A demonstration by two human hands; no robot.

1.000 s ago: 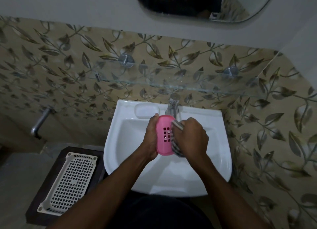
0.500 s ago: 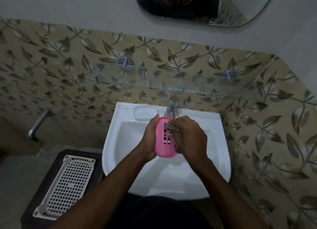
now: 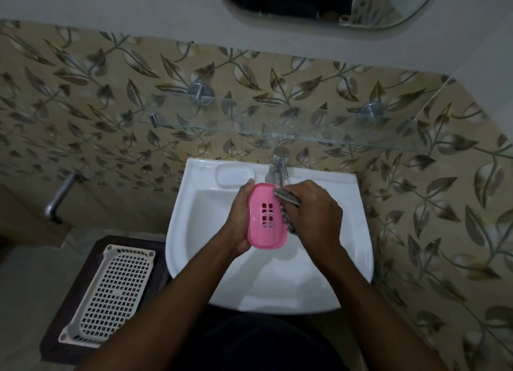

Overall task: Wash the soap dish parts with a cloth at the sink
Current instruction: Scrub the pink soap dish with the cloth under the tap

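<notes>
Scrubbing looks mid-way to us: our left grip curls round the pink soap dish part above the sink, our right grip clamps the cloth against its right edge; rinsing and any other parts remain.

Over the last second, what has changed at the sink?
The right hand slid the cloth up over the upper face of the dish, then back to its right edge. The left hand grips the dish as before, over the sink. Nothing was picked up or let go.
</notes>
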